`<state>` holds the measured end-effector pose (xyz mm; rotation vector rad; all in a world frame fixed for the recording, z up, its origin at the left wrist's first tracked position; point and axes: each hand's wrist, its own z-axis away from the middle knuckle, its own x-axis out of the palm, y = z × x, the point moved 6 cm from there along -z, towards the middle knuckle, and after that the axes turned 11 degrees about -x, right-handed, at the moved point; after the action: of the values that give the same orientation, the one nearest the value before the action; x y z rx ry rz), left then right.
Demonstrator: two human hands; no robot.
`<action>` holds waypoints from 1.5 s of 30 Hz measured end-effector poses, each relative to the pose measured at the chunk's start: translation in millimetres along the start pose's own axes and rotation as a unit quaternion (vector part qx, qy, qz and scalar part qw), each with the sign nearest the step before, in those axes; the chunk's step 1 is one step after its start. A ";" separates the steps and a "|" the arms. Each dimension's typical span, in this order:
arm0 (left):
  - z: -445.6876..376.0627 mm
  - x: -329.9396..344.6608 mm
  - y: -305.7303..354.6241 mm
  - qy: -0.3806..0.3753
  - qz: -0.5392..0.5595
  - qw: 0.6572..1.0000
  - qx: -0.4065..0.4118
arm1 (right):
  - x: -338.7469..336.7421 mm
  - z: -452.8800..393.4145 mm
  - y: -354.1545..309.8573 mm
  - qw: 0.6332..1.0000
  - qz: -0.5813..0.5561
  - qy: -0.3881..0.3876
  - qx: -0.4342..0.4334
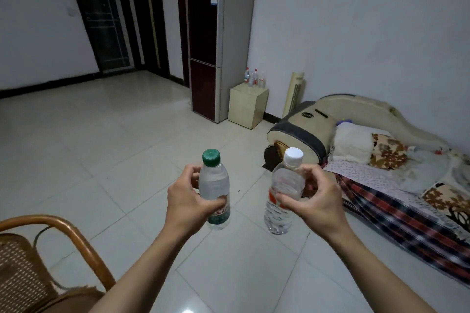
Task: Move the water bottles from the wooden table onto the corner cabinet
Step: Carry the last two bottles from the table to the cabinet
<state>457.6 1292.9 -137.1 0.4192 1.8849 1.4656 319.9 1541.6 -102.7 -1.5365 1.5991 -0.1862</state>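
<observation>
Currently 2 bottles are in the air, carried out front over the floor, w/ the wooden table nowhere in view. The green-cap bottle (214, 189) is upright in the left hand (189, 202), fingers curled round its middle, thumb across the front just above the label. The white-cap bottle (284, 192) leans a bit to the left in the right hand (311, 202), pinched high near the shoulder by thumb and curled fingers, the lower body hanging free below the grip.

Risks, as I judge them: the right grip sits high on a thin, ribbed body, so it could swing or slip on the walk; squeezing harder may crumple it. The corner cabinet (248, 105), a small pale-yellow box beside the tall fridge (216, 53), already carries several bottles (253, 77) toward the back, so setting 2 more down could knock those over, esp. if both go down at once.

Floor is glossy pale tile (114, 140), prob. slick. A cane chair (38, 256) sits just left of the person, and a bed w/ plaid blanket (396, 208) fills the right side. A cream tower fan (293, 94) stands by the white wall past the cabinet; dark doors are at the far left. Lighting is dim.
</observation>
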 end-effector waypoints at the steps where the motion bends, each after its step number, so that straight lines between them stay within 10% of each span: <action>1: -16.3 7.9 0.7 0.001 -0.002 1.000 -0.001 | 5.3 -11.0 12.8 1.000 -0.001 0.002 0.001; 45: -729.0 155.3 -44.9 -0.025 -0.036 0.999 -0.032 | 298.0 -590.4 358.6 0.998 -0.028 0.005 0.048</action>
<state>-150.3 859.5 -148.1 0.3520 1.7899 1.4506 -286.9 1097.3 -123.0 -1.5075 1.5334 -0.2973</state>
